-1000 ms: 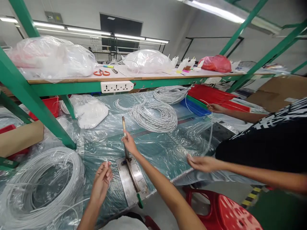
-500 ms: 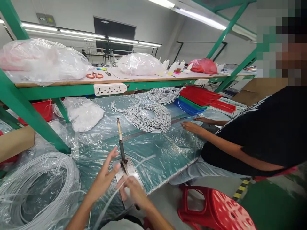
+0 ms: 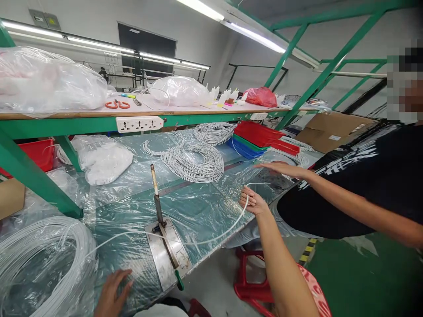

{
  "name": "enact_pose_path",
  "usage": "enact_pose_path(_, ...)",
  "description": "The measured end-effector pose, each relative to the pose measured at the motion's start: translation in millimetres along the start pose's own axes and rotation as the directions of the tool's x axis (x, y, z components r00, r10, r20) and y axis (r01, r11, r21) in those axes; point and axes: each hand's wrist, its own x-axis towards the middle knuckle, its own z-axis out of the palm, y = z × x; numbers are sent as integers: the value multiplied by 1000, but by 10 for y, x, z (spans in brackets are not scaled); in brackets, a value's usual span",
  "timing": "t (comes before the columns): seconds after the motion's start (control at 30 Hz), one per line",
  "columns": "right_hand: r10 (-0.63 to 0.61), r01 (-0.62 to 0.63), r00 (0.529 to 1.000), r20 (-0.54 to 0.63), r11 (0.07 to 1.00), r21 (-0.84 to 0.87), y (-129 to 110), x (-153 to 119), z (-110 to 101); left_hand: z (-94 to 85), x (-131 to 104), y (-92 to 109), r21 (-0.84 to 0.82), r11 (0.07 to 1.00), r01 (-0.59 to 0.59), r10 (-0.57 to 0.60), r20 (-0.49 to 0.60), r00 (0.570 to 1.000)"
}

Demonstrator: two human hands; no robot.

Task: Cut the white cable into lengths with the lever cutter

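My right hand is closed around a thin white cable near its end, and a short tip sticks out past the fist. From there the cable sags leftward across a metal plate with a hinged lever arm and an upright rod, then runs to a large loose coil at the left. Low at the front, my left hand is open over the plastic-covered table, fingers apart and holding nothing. It is nearest the coil and the plate.
A co-worker's hand reaches in just beyond my right hand. Behind lie wound white cables, stacked trays and a clear plastic bag. A green post stands left; a red stool is below right.
My right hand has gone from the metal plate far to the right, drawing the cable across it. My left hand has dropped down and left. The view has shifted, and the co-worker's arm reaches forward.
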Motion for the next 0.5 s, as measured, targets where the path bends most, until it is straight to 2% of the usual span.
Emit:
enact_pose_path(0.03, -3, 3, 1000, 3, 1000, 5, -16, 15, -54, -13, 78, 26, 84, 996, -27, 35, -95, 995)
enact_pose_path(0.1, -14, 13, 1000, 10, 1000, 24, -55, 49, -146, -54, 260, 124, 323, 945, -49, 142, -270, 952)
enact_pose_path(0.2, -32, 33, 999, -10, 998, 50, -127, 96, -263, -151, 538, 252, 603, 796, 55, 256, -419, 871)
enact_pose_path(0.33, -80, 81, 996, -49, 996, 27, -252, 66, -388, -421, 755, 240, 680, 689, 250, 201, -511, 836)
enact_pose_path(0.43, -158, 163, 984, -78, 984, 67, -332, -11, -557, -748, 768, 127, 677, 676, 291, 127, -496, 859)
enact_pose_path(0.5, -200, 213, 967, -156, 975, 71, -344, -39, -758, -975, 718, 42, 639, 710, 297, 52, -469, 882)
